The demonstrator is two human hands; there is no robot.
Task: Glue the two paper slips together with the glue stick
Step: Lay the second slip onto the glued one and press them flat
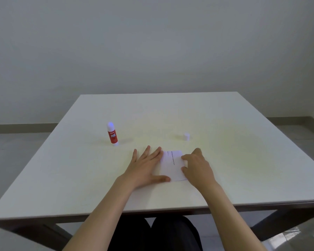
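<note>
I see the left hand [146,167] spread flat, palm down, on the paper slips' [172,164] left edge near the table's [225,178] front edge; the right hand [198,165], fingers curled, presses their right side. The uncapped glue stick [112,134] stands upright toward the left edge.

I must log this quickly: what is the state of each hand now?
Left hand: open, flat, pressing the paper slip.
Right hand: fingers curled on the slip's right edge; grasp cannot be told.
</note>
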